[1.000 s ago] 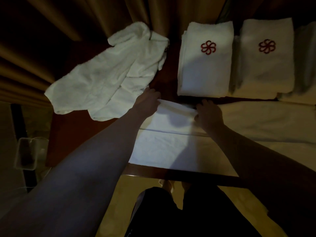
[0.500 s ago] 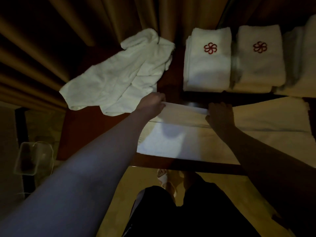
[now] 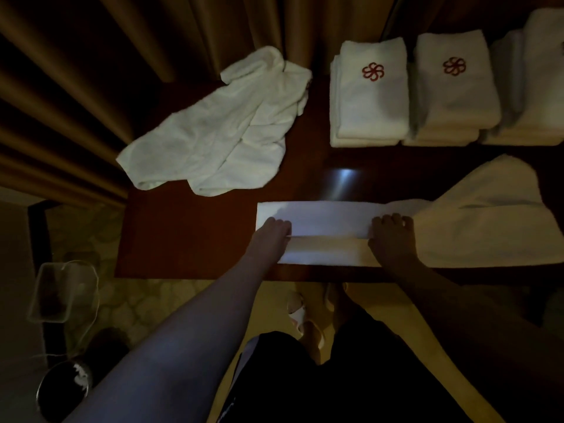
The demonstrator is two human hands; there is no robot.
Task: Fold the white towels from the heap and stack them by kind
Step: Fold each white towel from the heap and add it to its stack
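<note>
A long white towel (image 3: 329,218) lies along the near edge of the dark wooden table (image 3: 195,239), its far part folded toward me into a narrow band; its right end (image 3: 488,221) is still spread and rumpled. My left hand (image 3: 273,228) grips the folded edge near the towel's left end. My right hand (image 3: 392,233) grips the same edge farther right. A heap of unfolded white towels (image 3: 219,132) sits at the table's far left. Two stacks of folded towels with red flower emblems (image 3: 370,96) (image 3: 456,90) stand at the back.
A third stack of plain folded towels (image 3: 531,87) stands at the far right. Brown curtains (image 3: 122,56) hang behind the table. On the floor at left are a clear plastic box (image 3: 58,291) and a dark round bin (image 3: 65,383).
Both hands pulled the towel's far edge toward me, laying it over the near part. The towel now forms a narrower band, and bare table shows behind it.
</note>
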